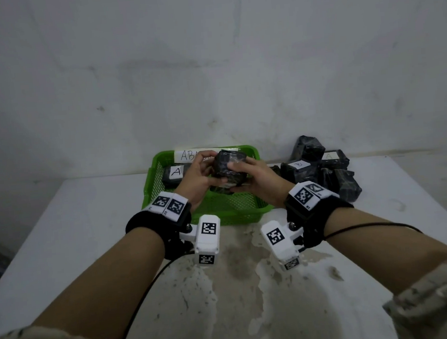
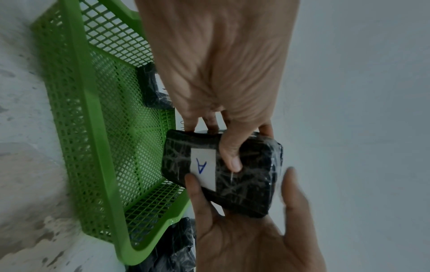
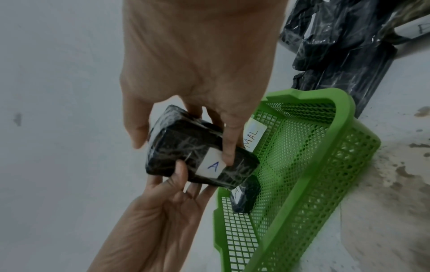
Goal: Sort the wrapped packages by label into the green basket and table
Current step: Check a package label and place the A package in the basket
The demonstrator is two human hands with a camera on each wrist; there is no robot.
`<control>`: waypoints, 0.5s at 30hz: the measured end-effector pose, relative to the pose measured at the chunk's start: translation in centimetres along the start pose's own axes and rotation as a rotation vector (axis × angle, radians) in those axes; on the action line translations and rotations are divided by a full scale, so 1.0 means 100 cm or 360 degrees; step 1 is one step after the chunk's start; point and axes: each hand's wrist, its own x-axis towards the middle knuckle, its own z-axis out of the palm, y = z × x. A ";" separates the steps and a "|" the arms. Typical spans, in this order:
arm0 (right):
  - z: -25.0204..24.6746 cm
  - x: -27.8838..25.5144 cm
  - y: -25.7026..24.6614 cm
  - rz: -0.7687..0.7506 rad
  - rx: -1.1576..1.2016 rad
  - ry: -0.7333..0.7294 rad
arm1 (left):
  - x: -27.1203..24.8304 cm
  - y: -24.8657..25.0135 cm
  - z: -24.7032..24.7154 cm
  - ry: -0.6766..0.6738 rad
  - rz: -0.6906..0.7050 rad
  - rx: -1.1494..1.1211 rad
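left hand (image 2: 216, 60) and right hand (image 3: 197, 55), fingers clamped on A-labelled package (image 2: 223, 171) | held above green basket (image 1: 236, 208), frame centre | risk: slipping off glossy wrap, landing label-down

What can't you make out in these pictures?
- Basket sign, head view: the left hand and held package cover all but "AB"; right wrist view shows only "MAL".
- Held package's label: faces away in head view.
- Pile: only two labels show, the rest turned away.
- Basket package: partly behind the left hand.
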 end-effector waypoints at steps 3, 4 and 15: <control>0.004 -0.002 -0.002 -0.0028 -0.0122 0.0046 | -0.001 -0.001 0.001 -0.0003 -0.0013 0.0018; 0.004 -0.002 -0.003 -0.0034 -0.0171 0.0064 | -0.003 -0.002 0.001 0.0008 -0.0012 0.0023; -0.013 -0.001 -0.011 -0.0036 -0.0486 -0.0166 | 0.006 -0.014 -0.019 0.0340 -0.0382 -0.0465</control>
